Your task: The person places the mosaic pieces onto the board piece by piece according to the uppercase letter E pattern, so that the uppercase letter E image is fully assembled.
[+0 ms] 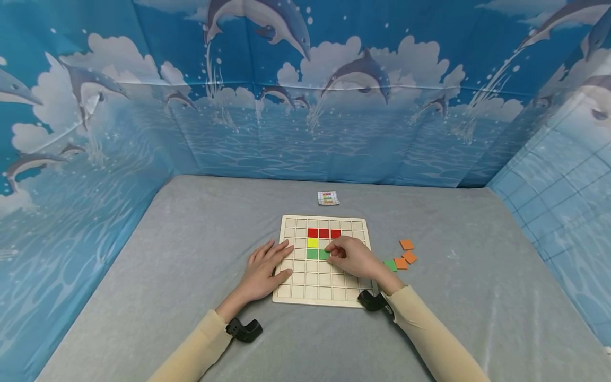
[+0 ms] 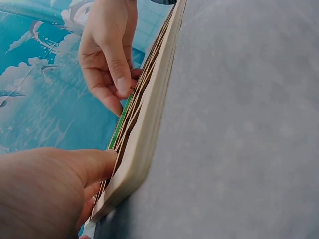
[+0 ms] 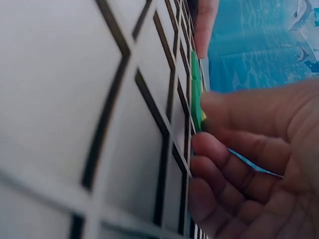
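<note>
A light wooden grid board (image 1: 305, 278) lies on the grey cloth. In its cells are a row of red tiles (image 1: 324, 233), a yellow tile (image 1: 312, 243) and, below that, a green tile (image 1: 312, 254). My right hand (image 1: 353, 257) pinches a second green tile (image 1: 323, 254) at its right side, beside the first one. In the right wrist view the thumb is against this green tile (image 3: 196, 107), and the other fingers curl close over the board. Fingers spread, my left hand (image 1: 260, 273) rests on the board's left edge.
Right of the board lie several loose orange tiles (image 1: 407, 244) and a loose green tile (image 1: 390, 265), partly behind the right wrist. A small card (image 1: 328, 198) with a coloured grid pattern sits beyond the board. Dolphin-print curtains (image 1: 286, 138) enclose the back and sides.
</note>
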Available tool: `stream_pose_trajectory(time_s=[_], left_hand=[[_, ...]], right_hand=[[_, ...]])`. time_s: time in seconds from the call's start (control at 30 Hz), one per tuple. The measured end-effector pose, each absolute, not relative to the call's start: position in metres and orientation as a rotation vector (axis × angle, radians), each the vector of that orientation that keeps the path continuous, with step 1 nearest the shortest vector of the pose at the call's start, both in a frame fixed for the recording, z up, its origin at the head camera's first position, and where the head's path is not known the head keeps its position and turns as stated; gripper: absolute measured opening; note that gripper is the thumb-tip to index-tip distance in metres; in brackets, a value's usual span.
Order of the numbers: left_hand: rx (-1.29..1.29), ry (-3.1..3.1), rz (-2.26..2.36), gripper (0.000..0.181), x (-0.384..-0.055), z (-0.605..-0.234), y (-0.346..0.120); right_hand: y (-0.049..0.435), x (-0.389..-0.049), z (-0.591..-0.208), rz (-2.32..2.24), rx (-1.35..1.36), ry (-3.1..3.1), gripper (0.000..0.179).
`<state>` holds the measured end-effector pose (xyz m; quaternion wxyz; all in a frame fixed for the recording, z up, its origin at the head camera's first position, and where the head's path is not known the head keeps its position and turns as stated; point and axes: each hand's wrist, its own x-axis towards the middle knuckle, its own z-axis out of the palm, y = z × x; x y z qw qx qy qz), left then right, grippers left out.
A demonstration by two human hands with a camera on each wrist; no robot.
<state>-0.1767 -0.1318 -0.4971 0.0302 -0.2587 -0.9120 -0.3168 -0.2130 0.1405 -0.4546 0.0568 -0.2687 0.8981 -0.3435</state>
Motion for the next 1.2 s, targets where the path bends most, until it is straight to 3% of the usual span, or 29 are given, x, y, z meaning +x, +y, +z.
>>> stream_pose_trajectory(time_s=[0.33, 0.87, 1.2], left_hand=[[-0.788, -2.814, -0.969, 0.055, -0.176, -0.496, -0.130], [-0.779, -2.817, -0.981, 0.055, -0.176, -0.496, -0.131], [-0.776, -2.825, -0.981, 0.055, -0.176, -0.495, -0.130]], right_hand=[[0.164, -0.208, -0.450, -1.135, -0.935, 2.643, 0.019], [0.235, -0.200, -0.435, -1.045, -0.705, 2.717, 0.015], [0.263, -0.201, -0.431, -0.876, -0.659, 2.693, 0.034]])
